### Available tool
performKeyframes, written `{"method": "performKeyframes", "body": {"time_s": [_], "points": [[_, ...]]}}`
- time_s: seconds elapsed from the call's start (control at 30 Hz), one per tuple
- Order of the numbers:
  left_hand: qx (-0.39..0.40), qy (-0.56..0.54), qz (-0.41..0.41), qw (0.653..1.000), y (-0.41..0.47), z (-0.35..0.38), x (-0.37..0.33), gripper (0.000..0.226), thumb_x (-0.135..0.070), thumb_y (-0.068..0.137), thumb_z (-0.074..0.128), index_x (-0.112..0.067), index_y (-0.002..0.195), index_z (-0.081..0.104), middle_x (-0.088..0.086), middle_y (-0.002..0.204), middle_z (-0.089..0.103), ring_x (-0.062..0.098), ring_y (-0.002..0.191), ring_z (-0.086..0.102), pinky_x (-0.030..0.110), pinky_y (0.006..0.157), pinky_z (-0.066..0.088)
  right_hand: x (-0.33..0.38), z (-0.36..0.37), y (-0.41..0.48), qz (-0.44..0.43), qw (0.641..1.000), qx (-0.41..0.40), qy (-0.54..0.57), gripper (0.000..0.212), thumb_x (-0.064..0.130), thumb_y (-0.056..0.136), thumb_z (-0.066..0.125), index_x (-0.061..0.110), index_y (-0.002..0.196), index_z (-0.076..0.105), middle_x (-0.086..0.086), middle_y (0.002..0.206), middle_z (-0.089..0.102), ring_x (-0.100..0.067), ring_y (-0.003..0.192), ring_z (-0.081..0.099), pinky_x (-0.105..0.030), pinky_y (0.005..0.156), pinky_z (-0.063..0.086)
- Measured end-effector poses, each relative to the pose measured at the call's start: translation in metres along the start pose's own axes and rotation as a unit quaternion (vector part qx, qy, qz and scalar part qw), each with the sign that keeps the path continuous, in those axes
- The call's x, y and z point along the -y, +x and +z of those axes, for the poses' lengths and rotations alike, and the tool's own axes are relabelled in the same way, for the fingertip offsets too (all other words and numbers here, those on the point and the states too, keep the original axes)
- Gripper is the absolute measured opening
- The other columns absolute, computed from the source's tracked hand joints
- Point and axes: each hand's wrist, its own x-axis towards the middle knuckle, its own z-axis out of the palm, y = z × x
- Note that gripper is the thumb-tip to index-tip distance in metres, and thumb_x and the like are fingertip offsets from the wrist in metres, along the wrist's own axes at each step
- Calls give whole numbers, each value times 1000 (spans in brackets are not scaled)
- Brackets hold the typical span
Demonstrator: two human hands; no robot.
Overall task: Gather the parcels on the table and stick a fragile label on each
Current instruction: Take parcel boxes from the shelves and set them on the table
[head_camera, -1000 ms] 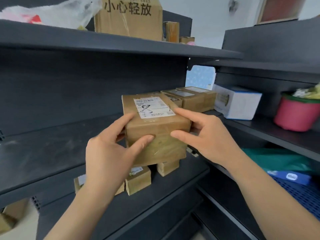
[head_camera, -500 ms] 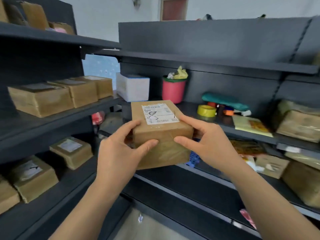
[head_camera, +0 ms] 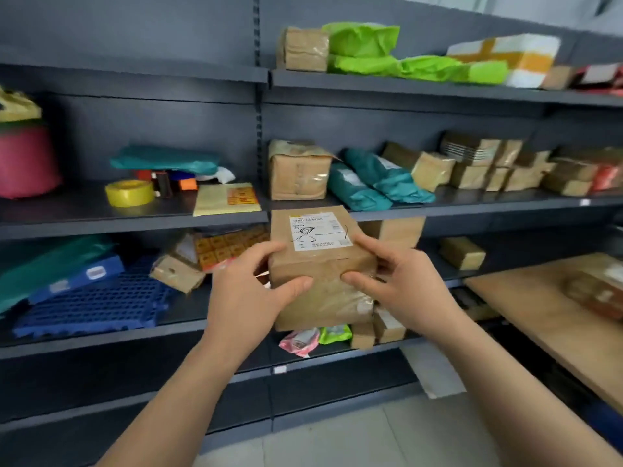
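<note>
Tall dark grey shelves (head_camera: 135,227) filled the whole side in front. The floor (head_camera: 337,443) below was made of pale grey tiles. A brown wooden table (head_camera: 526,298) stood at the right. A bit of light wall (head_camera: 556,5) showed in the top right corner.

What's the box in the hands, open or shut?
Shut: the cardboard parcel is sealed flat with clear tape, a shipping label stuck on top.

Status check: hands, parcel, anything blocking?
Left hand and right hand both grip the cardboard parcel, label up. Wooden table at right, second parcel on it. No obstacle seen between.
</note>
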Motion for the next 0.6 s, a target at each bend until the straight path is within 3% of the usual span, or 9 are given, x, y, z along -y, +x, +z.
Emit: {"method": "performKeyframes", "body": {"time_s": [0.27, 0.37, 0.53, 0.6], "points": [[166, -51, 52, 983, 79, 166, -26, 58, -39, 62, 85, -40, 114, 59, -19, 108, 64, 2, 99, 60, 31, 85, 54, -112, -83, 1, 135, 983, -93, -86, 67, 37, 78, 74, 31, 139, 46, 12, 116, 66, -1, 98, 62, -26, 90, 52], [223, -63, 79, 969, 109, 223, -43, 59, -40, 62, 84, -38, 116, 61, -19, 107, 65, -2, 97, 60, 27, 84, 54, -146, -111, 3, 186, 968, -134, -103, 66, 36, 80, 73, 31, 140, 45, 13, 112, 67, -2, 95, 63, -27, 88, 53], [313, -93, 131, 936, 137, 322, -76, 61, -38, 63, 85, -34, 118, 61, -17, 109, 66, 3, 99, 61, 32, 83, 56, -198, -159, -10, 262, 933, -206, -135, 65, 38, 80, 73, 33, 139, 45, 16, 116, 63, -4, 101, 62, -29, 90, 52], [352, -102, 153, 918, 138, 360, -91, 61, -37, 64, 84, -33, 120, 59, -16, 113, 64, 3, 101, 60, 26, 81, 55, -217, -176, -21, 295, 915, -237, -142, 65, 39, 79, 73, 33, 138, 47, 12, 119, 65, -6, 103, 62, -33, 90, 53]]}}
